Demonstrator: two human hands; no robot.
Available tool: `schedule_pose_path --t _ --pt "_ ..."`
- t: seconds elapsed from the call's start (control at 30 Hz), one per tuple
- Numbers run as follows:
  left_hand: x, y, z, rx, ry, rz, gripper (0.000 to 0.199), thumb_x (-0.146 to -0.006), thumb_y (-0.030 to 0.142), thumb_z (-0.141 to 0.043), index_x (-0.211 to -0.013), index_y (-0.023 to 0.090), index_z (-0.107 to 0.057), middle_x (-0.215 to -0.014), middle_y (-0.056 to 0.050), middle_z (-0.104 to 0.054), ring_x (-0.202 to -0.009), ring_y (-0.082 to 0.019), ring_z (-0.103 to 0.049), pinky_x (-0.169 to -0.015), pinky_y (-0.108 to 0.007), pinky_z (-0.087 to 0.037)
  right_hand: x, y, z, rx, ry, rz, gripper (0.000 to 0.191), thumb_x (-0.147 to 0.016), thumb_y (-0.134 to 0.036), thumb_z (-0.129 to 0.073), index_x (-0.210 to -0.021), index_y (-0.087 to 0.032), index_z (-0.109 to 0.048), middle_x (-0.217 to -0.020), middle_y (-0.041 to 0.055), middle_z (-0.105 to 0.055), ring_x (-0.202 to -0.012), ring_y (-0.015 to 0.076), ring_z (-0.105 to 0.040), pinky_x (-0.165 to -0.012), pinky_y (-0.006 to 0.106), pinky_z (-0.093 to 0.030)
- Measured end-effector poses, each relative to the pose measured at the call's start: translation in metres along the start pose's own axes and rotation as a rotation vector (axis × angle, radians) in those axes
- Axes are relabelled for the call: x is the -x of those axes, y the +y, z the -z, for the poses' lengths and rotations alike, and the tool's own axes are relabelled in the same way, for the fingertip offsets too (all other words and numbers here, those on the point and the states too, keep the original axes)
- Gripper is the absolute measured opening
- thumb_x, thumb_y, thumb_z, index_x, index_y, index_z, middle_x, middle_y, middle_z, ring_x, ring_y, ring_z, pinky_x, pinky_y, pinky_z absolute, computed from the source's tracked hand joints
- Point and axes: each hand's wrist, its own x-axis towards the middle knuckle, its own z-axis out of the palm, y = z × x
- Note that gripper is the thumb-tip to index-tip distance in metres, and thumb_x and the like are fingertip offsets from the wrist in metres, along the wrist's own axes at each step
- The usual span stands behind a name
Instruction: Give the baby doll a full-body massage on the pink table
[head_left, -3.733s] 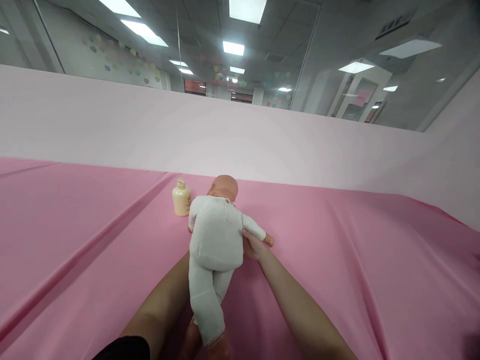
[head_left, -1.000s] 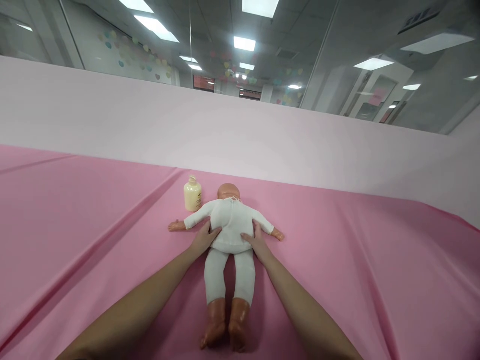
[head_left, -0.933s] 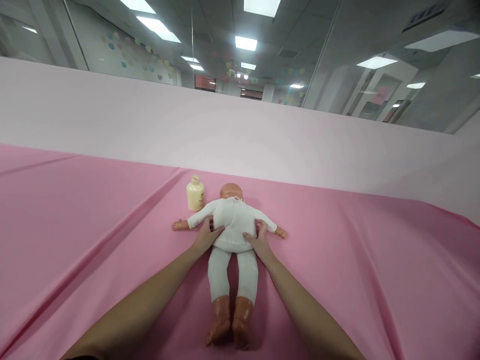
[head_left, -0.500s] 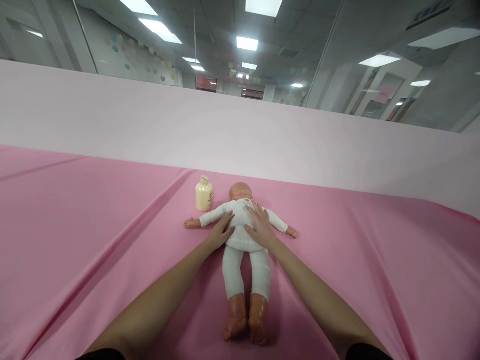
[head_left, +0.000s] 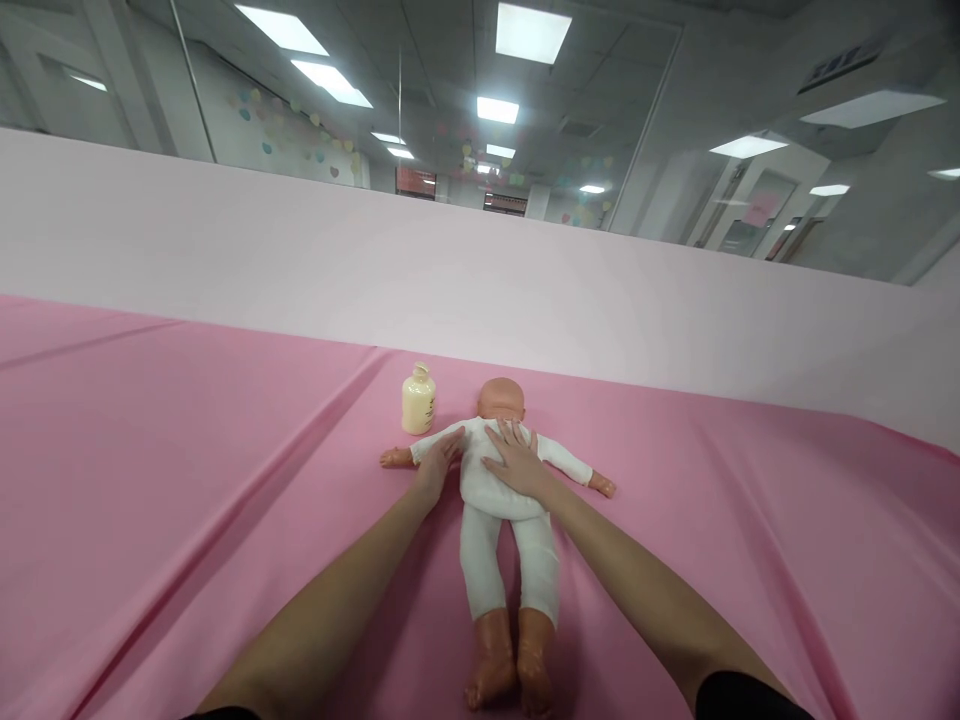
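Note:
A baby doll (head_left: 487,490) in a white top and trousers lies face down, its arms spread and its feet toward me. My right hand (head_left: 517,460) rests flat on its upper back with the fingers spread. Against the doll's left-hand side, by the armpit, is my left hand (head_left: 441,462); its fingers are stretched out and hold nothing. Just beyond the doll's left-hand arm stands a cream pump bottle (head_left: 418,402), touched by neither hand.
A pink sheet (head_left: 225,450) with long creases covers the surface under the doll. Behind it runs a low white wall (head_left: 450,270), topped by glass panes (head_left: 570,120) that show ceiling lights.
My left hand has slid off the doll's back to its side. My right hand has shifted slightly toward the middle of the back. The whole view has moved a little.

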Motion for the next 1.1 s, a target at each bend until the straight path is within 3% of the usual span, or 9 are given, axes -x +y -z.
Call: schedule_pose_path --t 0.07,0.13,0.23,0.37,0.5,0.6,0.7,0.9,1.1 --pt "-0.003 0.000 0.005 0.181 -0.020 0.037 0.064 -0.092 0.057 -0.021 -0.128 0.016 -0.054 -0.142 -0.010 -0.044 -0.133 -0.026 -0.039 -0.111 -0.040 -0.035 -0.013 -0.011 0.007 0.023 0.060 -0.012 0.050 -0.093 -0.043 -0.043 -0.137 -0.019 -0.044 -0.143 0.0143 -0.041 -0.140 0.0353 -0.018 -0.107 0.058 0.008" --pt "-0.004 0.002 0.008 0.471 -0.062 0.087 0.070 -0.090 0.062 -0.023 -0.131 0.013 -0.051 -0.145 -0.012 -0.041 -0.135 -0.025 -0.037 -0.113 -0.038 -0.033 -0.033 -0.026 0.016 0.021 0.098 0.024 0.047 -0.096 -0.037 -0.035 -0.138 -0.017 -0.042 -0.138 0.0132 -0.048 -0.139 0.0291 -0.026 -0.111 0.054 0.007" --pt "-0.003 0.003 0.012 0.846 -0.084 0.151 0.077 -0.088 0.064 -0.030 -0.138 0.007 -0.041 -0.147 -0.016 -0.035 -0.137 -0.025 -0.032 -0.115 -0.036 -0.029 -0.074 -0.055 0.033 0.042 0.072 0.183 0.054 -0.097 -0.039 -0.031 -0.144 -0.012 -0.031 -0.149 0.0142 -0.033 -0.141 0.0251 -0.022 -0.115 0.048 0.001" --pt "-0.003 0.003 0.015 1.063 -0.040 0.199 0.081 -0.088 0.063 -0.033 -0.145 0.006 -0.028 -0.148 -0.017 -0.033 -0.137 -0.025 -0.033 -0.114 -0.037 -0.029 -0.133 -0.093 0.052 0.102 0.084 0.398 0.059 -0.097 -0.042 -0.028 -0.148 -0.012 -0.019 -0.155 0.0113 -0.019 -0.145 0.0203 -0.009 -0.117 0.043 0.000" --pt "-0.005 0.000 0.017 1.127 -0.025 0.221 0.083 -0.088 0.065 -0.033 -0.147 0.007 -0.024 -0.148 -0.017 -0.033 -0.135 -0.026 -0.036 -0.112 -0.037 -0.033 -0.170 -0.116 0.039 0.079 0.076 0.412 0.065 -0.097 -0.045 -0.027 -0.149 -0.010 -0.013 -0.156 0.0130 -0.012 -0.145 0.0206 -0.007 -0.117 0.041 -0.007" --pt "-0.007 -0.002 0.017 1.140 -0.023 0.208 0.084 -0.088 0.064 -0.033 -0.147 0.005 -0.022 -0.147 -0.019 -0.035 -0.134 -0.026 -0.037 -0.112 -0.036 -0.034 -0.180 -0.120 0.019 0.045 -0.034 0.380 0.064 -0.096 -0.048 -0.032 -0.146 -0.008 -0.023 -0.153 0.0155 -0.022 -0.143 0.0218 -0.017 -0.114 0.038 -0.021" --pt "-0.007 -0.002 0.017 1.146 -0.041 0.197 0.085 -0.088 0.064 -0.034 -0.147 0.003 -0.021 -0.146 -0.019 -0.035 -0.135 -0.026 -0.036 -0.112 -0.036 -0.033 -0.183 -0.120 0.010 0.014 -0.063 0.363 0.060 -0.097 -0.047 -0.031 -0.142 -0.009 -0.031 -0.149 0.0156 -0.032 -0.141 0.0226 -0.023 -0.111 0.038 -0.027" --pt "-0.005 0.001 0.015 1.156 -0.008 0.207 0.084 -0.089 0.064 -0.034 -0.146 0.004 -0.024 -0.144 -0.020 -0.039 -0.132 -0.027 -0.040 -0.110 -0.037 -0.037 -0.183 -0.118 -0.002 0.013 0.084 0.321 0.066 -0.097 -0.048 -0.025 -0.145 -0.004 -0.023 -0.153 0.0176 -0.021 -0.144 0.0234 -0.014 -0.115 0.038 -0.017" --pt "-0.002 0.009 0.014 1.144 -0.026 0.199 0.079 -0.088 0.064 -0.037 -0.142 0.006 -0.033 -0.142 -0.019 -0.041 -0.131 -0.027 -0.042 -0.108 -0.038 -0.039 -0.181 -0.125 -0.018 0.069 0.058 0.217 0.079 -0.091 -0.059 -0.034 -0.145 -0.002 -0.024 -0.154 0.0182 -0.018 -0.144 0.0283 -0.007 -0.114 0.042 -0.016"
